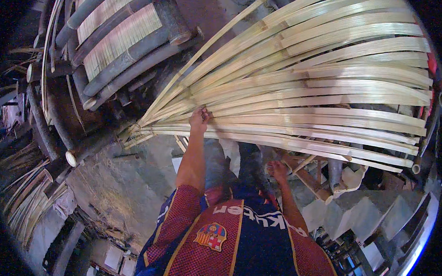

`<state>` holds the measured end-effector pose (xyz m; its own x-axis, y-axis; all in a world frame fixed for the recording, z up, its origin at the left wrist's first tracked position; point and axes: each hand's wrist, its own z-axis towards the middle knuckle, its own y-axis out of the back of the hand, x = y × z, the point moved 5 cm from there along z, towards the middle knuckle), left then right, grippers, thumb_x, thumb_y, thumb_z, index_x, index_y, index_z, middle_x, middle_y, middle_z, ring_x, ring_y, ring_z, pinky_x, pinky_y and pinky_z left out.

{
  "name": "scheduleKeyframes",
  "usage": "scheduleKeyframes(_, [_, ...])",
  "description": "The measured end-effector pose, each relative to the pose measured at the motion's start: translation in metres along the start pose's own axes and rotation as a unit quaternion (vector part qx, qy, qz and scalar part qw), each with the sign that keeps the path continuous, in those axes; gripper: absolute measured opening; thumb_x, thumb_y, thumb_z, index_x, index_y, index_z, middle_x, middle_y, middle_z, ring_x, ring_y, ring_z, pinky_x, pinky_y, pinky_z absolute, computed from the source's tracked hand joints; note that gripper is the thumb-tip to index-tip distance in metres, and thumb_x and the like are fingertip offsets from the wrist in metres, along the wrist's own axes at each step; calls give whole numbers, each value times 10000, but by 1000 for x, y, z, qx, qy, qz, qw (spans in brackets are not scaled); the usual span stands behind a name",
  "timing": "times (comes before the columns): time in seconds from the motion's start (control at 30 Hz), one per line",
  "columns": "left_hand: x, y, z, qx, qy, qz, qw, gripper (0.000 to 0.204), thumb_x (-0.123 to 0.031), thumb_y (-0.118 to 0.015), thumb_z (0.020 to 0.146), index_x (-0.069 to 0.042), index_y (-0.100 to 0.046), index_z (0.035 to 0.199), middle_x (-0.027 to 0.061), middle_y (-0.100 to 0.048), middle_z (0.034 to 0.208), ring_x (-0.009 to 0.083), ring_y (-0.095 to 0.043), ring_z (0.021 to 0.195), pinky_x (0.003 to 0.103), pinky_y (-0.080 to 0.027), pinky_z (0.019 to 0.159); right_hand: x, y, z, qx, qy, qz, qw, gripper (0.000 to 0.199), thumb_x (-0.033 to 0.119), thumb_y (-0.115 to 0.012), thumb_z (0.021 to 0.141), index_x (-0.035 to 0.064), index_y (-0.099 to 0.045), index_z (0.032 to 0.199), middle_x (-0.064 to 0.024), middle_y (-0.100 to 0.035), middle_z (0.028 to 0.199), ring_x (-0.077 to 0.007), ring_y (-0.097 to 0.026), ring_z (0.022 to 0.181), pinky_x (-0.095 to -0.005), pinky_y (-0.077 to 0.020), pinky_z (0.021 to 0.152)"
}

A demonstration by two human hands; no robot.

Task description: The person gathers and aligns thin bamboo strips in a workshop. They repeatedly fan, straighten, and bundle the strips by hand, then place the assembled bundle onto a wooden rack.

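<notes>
A wide fan of pale split bamboo strips (305, 90) spreads across the upper right, bunched together at its narrow left end. My left hand (199, 120) reaches up to the fan's near side, left of its middle, with curled fingers closed on a bamboo strip among the others. Below the fan's near edge, my right hand (277, 171) hangs apart from the strips, with bent fingers. Whether anything small lies in that right hand is hidden.
A rack of dark bamboo poles (136, 52) with a slatted pale panel stands at upper left. More thin strips (29, 199) lie at lower left. Under the fan's right side is a wooden pole frame (309, 180). Grey stepped blocks (364, 216) stand at the right. The floor (117, 183) is grey concrete.
</notes>
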<state>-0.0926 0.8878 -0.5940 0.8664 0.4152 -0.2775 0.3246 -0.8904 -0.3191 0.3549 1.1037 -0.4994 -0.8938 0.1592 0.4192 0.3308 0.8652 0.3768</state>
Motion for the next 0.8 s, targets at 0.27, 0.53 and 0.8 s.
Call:
scheduleKeyframes(0.27, [-1, -31, -22, -25, -138, 127, 982, 98, -166, -630, 928, -75, -606, 957, 48, -623, 762, 173, -575, 537, 322, -507, 470, 58, 11, -21, 22, -25, 19, 999, 384, 367, -569, 1003, 41, -642, 1191, -83, -716, 1056, -170, -704, 849, -307, -570, 709])
scheduleKeyframes(0.53, [-11, -37, -16, 37, -3, 104, 994, 64, -81, -601, 892, -40, -615, 846, 24, -546, 675, 91, -419, 493, 249, -310, 413, -17, 42, 8, 1, 132, -33, 991, 380, 372, -589, 992, 50, -634, 1188, -61, -705, 1058, -174, -693, 848, -321, -549, 682])
scheduleKeyframes(0.8, [5, -11, -4, 137, 133, 90, 977, 108, -128, -479, 1012, -91, -576, 987, -31, -469, 663, 64, -343, 487, 214, -285, 409, -26, 40, 22, -37, 19, -89, 995, 409, 411, -576, 993, 47, -634, 1171, -49, -700, 1049, -166, -680, 843, -303, -533, 713])
